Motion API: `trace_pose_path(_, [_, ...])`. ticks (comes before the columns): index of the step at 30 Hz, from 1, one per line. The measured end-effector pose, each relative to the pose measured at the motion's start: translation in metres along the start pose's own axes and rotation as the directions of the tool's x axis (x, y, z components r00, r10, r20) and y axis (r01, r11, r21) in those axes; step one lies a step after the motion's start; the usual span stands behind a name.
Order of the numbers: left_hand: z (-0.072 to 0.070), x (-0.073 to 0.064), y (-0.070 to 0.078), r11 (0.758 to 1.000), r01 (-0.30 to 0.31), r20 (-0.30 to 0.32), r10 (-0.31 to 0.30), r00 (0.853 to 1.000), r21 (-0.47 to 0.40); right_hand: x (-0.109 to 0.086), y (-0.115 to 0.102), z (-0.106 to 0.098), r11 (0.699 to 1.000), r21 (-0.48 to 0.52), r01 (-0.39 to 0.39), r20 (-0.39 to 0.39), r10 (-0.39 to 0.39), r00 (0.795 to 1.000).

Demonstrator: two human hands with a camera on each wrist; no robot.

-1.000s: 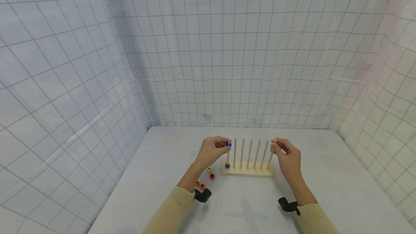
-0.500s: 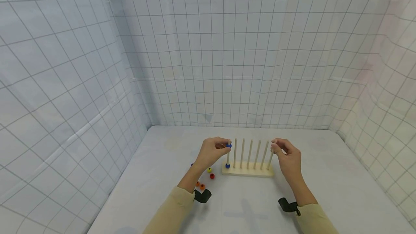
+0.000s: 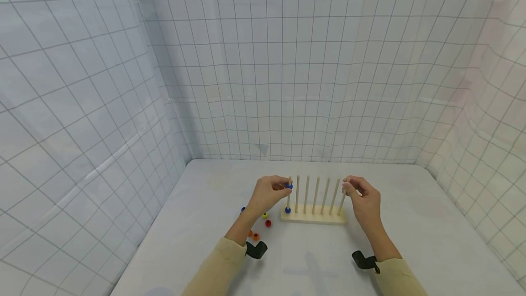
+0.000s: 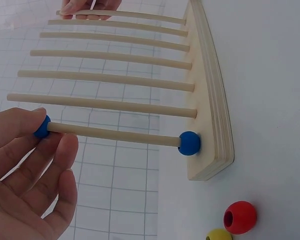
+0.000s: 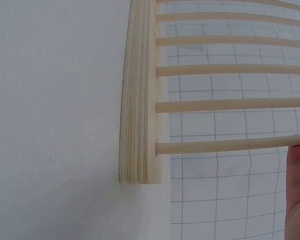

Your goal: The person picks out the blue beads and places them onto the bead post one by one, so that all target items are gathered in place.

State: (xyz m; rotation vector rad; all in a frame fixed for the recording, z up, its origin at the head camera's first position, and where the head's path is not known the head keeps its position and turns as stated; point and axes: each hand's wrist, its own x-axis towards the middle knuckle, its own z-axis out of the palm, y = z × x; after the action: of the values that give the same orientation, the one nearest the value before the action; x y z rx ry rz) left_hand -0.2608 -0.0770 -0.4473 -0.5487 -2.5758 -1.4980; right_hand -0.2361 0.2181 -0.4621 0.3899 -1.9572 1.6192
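A light wooden stand (image 3: 313, 219) bears a row of several upright pegs. My left hand (image 3: 265, 195) pinches a blue bead (image 4: 42, 128) between thumb and index finger, with the bead threaded on the leftmost peg (image 4: 115, 134) close below its top. At the foot of that same peg sits another blue bead (image 4: 190, 143), against the base. My right hand (image 3: 367, 199) holds the upper end of the rightmost peg (image 5: 220, 146) between thumb and fingers. The pegs between the two hands carry no beads.
Left of the stand lie loose beads: a red bead (image 3: 268, 223), a yellow bead (image 3: 265, 215), two orange ones (image 3: 256, 237) and a blue one (image 3: 243, 209) partly behind the left forearm. White gridded cloth (image 3: 287, 81) encloses the white table (image 3: 431, 223) at back and sides.
My left hand has come down slightly, and the blue bead it pinches sits a little lower on the peg. The right hand stays in place.
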Motion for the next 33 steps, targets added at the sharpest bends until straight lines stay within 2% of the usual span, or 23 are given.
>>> trace_pose_path(14, [0.0019, -0.0037, -0.0009, 1.000, 0.009, 0.002, -0.009, 1.000, 0.001, 0.0000, -0.0065, 0.0026, 0.999, -0.037, 0.003, -0.005, -0.004, 1.000])
trace_pose_path(25, [0.0064, -0.0045, -0.0077, 1.000, 0.022, 0.001, -0.022, 1.000, -0.003, 0.0005, -0.0075, 0.0032, 0.998, -0.056, 0.003, -0.004, -0.003, 1.000])
trace_pose_path(33, [0.0097, -0.0061, -0.0102, 0.999, 0.053, 0.003, -0.053, 0.999, -0.007, 0.0004, -0.0071, 0.0031, 0.998, -0.055, 0.009, 0.000, -0.009, 1.000])
